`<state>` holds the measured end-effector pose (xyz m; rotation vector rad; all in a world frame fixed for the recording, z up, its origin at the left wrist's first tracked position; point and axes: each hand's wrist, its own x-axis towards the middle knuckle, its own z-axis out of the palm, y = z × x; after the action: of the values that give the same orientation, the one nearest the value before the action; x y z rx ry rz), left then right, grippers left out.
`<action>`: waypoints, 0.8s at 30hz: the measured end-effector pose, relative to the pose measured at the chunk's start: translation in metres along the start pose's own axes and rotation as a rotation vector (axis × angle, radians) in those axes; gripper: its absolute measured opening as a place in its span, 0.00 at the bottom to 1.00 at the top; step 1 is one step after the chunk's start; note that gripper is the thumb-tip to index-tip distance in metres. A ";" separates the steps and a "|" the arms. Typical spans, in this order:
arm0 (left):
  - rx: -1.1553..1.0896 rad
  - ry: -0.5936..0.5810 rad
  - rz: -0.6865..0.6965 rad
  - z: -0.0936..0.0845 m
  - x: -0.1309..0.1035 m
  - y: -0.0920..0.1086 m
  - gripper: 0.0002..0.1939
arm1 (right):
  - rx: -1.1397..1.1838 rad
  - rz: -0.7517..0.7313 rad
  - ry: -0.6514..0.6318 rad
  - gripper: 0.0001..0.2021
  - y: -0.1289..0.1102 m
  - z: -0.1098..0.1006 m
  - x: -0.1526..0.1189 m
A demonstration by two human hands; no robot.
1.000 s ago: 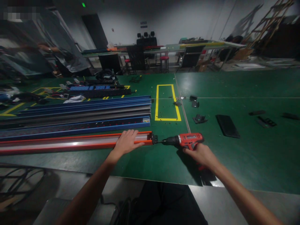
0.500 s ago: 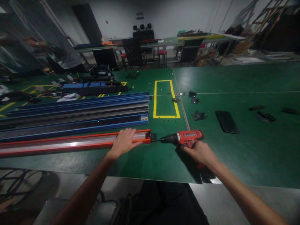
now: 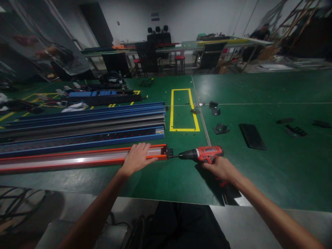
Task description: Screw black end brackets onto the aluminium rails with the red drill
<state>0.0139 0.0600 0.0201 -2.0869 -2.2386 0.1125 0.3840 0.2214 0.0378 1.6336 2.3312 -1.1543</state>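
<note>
My left hand (image 3: 138, 158) lies over the orange-edged rail (image 3: 85, 159) near its right end, fingers wrapped over the far edge and thumb along the near side. A small black end piece (image 3: 169, 152) sits at that end of the rail. My right hand (image 3: 223, 168) is closed round the grip of a red power drill (image 3: 209, 153), which points left. The thin bit of the drill reaches the end piece; whether it sits in a screw is too small to tell.
Blue rails (image 3: 145, 132) lie beyond the orange one on the green table (image 3: 285, 173). Right of a yellow taped rectangle (image 3: 184, 130) are small black parts (image 3: 221, 128) and a flat black object (image 3: 252, 136). A person (image 3: 67, 57) stands at the far left.
The drill and my right hand have shifted very slightly. My left hand stays on the rail. The person's arm at the far left has moved, and another person shows at the back right.
</note>
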 end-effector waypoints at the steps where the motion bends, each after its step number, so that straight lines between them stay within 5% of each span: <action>1: 0.001 -0.001 0.000 0.000 0.000 0.000 0.43 | 0.006 0.005 -0.008 0.16 0.000 0.000 0.000; 24: -0.059 0.003 -0.008 -0.002 -0.001 -0.001 0.41 | -0.014 -0.013 -0.007 0.15 -0.004 -0.005 -0.001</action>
<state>0.0133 0.0589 0.0223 -2.1048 -2.2752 0.0436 0.3825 0.2232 0.0438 1.6099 2.3430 -1.1423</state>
